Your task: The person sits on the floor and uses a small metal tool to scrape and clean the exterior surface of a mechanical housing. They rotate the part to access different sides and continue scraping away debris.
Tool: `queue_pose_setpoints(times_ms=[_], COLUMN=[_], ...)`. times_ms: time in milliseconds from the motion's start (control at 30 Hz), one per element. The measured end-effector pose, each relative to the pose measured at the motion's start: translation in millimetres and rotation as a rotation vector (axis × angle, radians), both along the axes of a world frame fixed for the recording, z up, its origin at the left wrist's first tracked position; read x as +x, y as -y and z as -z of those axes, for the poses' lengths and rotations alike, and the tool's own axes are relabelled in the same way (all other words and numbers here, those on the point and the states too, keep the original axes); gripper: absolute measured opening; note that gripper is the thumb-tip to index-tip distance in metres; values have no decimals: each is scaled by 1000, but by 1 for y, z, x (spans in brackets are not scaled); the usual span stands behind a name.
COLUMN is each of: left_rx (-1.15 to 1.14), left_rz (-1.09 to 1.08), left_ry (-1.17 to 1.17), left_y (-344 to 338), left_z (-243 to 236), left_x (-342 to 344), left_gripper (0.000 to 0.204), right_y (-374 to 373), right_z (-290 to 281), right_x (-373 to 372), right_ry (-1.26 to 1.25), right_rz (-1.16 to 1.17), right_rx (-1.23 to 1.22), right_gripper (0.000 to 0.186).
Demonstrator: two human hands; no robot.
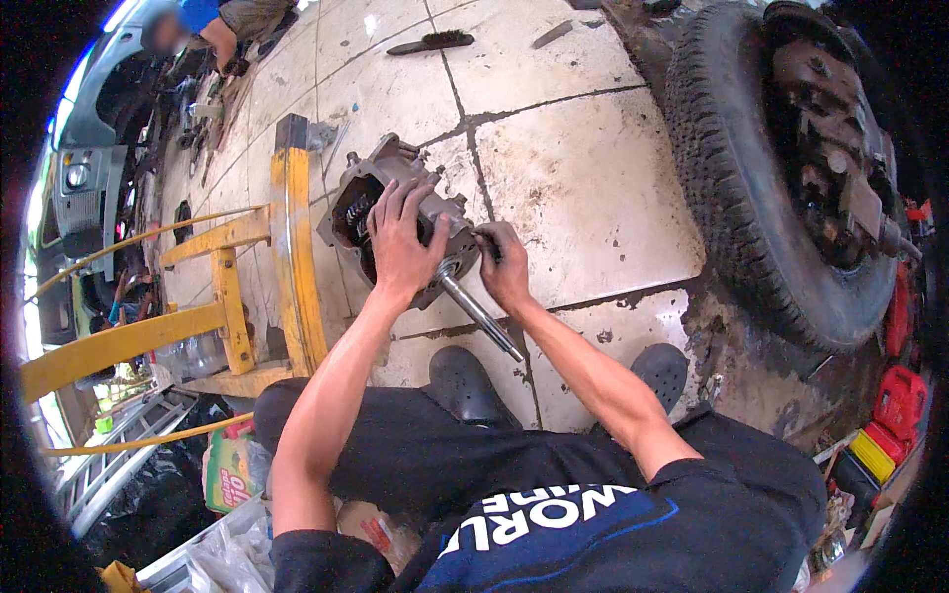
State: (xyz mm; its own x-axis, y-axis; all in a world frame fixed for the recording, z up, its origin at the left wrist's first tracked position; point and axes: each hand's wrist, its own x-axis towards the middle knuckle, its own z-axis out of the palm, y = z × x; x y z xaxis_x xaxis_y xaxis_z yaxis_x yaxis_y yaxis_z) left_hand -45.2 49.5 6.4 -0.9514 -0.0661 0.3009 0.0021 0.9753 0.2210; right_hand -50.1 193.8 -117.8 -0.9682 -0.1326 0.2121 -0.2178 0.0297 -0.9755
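On the tiled floor [593, 178], left hand [403, 242] flat, ungripped, steadying gearbox [395, 212]; right hand [504, 267] pinches small part—brace housing firmly.

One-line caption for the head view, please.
Left hand steadies a greasy grey metal gearbox with protruding shaft on the tiled floor; right hand works its side.

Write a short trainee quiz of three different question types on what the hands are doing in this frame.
1. True or false: the left hand rests on top of the grey gearbox housing.
2. What does the right hand touch? A) the tyre B) the gearbox side near its shaft C) the brush
3. Fill in: the metal shaft points toward the person's ____.

Key: 1 true; 2 B; 3 shoes.
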Motion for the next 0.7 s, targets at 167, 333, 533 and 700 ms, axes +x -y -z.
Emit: queue_pose_setpoints(times_ms=[167,333,533,700], left_rx=[-11,-13,-8,-7], left_rz=[-2,-8,-9,-12], left_ry=[31,8,-1,-8], left_y=[-9,-3,-6,-3], left_z=[-1,1,0,2], left_x=[-2,-5,0,-1], left_gripper=[48,48,49,49], right_y=[-9,5,4,-1], right_z=[9,-9,-3,8], right_x=[-1,4,9,0], right_ry=[24,73,70,-27], right_rz=[0,62,66,37], right_rx=[11,-45,-20,28], right_gripper=[17,20,13,13])
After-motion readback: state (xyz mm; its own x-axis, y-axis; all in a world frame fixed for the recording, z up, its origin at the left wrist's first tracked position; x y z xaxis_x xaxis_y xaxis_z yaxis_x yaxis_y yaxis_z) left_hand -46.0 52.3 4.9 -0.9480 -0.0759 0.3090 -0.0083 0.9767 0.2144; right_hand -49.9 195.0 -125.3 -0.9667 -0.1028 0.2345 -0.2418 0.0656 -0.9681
